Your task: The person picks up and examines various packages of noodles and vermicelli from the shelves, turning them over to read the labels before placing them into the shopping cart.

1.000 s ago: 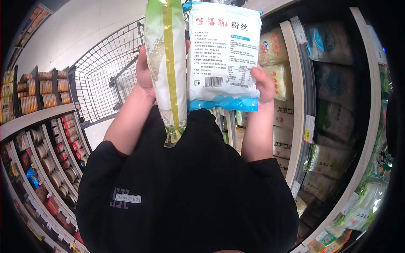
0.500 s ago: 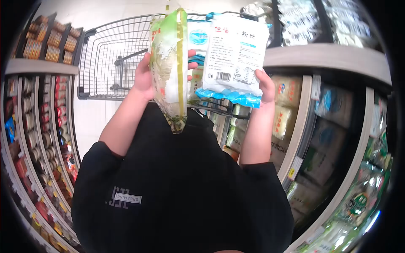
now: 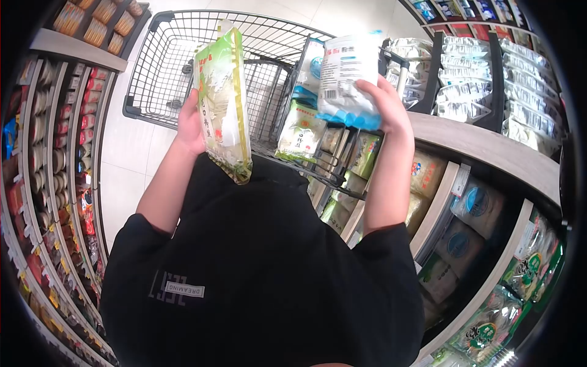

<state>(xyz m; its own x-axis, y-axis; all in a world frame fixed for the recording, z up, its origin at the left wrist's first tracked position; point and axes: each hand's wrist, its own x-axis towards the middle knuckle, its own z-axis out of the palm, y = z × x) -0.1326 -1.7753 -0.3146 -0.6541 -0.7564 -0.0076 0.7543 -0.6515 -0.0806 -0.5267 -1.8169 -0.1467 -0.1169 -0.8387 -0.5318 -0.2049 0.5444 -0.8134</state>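
Observation:
My left hand (image 3: 191,127) is closed on the side of a green and clear bag of vermicelli (image 3: 221,104), held upright with its far fingers hidden behind it. My right hand (image 3: 391,109) grips a white and blue bag of vermicelli (image 3: 341,73) by its right side, the printed back facing me. Both bags are above the shopping cart (image 3: 147,64). Near the cart's handle end stand a green and white bag of vermicelli (image 3: 301,133) and a blue and white bag (image 3: 313,68), the latter partly covered by the bag in my right hand.
To the left rises a shelf (image 3: 46,41) of jars and red packs. Low bins with packaged noodles (image 3: 477,205) line the right, below a wooden ledge (image 3: 489,137). Silvery packets (image 3: 465,73) stand in racks behind it. Pale floor tiles (image 3: 122,153) show beside the cart.
The view has turned, showing more of the cart and right-hand racks. My hands have moved apart, the green bag to the left. My right hand now reaches over the white bag's side.

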